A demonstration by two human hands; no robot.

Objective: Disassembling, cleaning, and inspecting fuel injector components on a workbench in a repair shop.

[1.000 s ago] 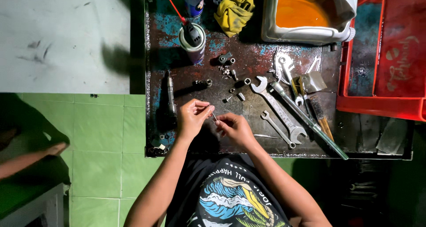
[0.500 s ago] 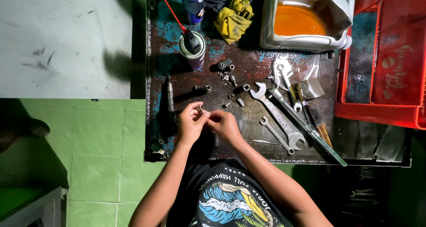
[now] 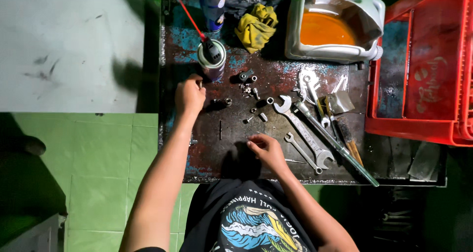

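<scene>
My left hand (image 3: pixel 189 95) reaches up the left side of the dark metal tray (image 3: pixel 197 158), its curled fingers beside the base of a spray can (image 3: pixel 212 59) with a red straw. Whether it holds anything is hidden. My right hand (image 3: pixel 266 151) rests low on the tray with its fingertips bent together on the surface, and nothing shows in it. Between the hands lie a thin pin (image 3: pixel 220 129), a small socket (image 3: pixel 228 102) and several loose nuts and bolts (image 3: pixel 249 89).
Open-ended wrenches (image 3: pixel 303 128) and a long screwdriver (image 3: pixel 340 146) lie right of my right hand. A yellow rag (image 3: pixel 256 27), a second spray can (image 3: pixel 213 3) and a cut jug of orange liquid (image 3: pixel 327 27) stand at the back. A red crate (image 3: pixel 428 69) is at right.
My hands were together at the tray's near edge. They have separated: the left moved up toward the spray can, and the right stayed low, shifting slightly right.
</scene>
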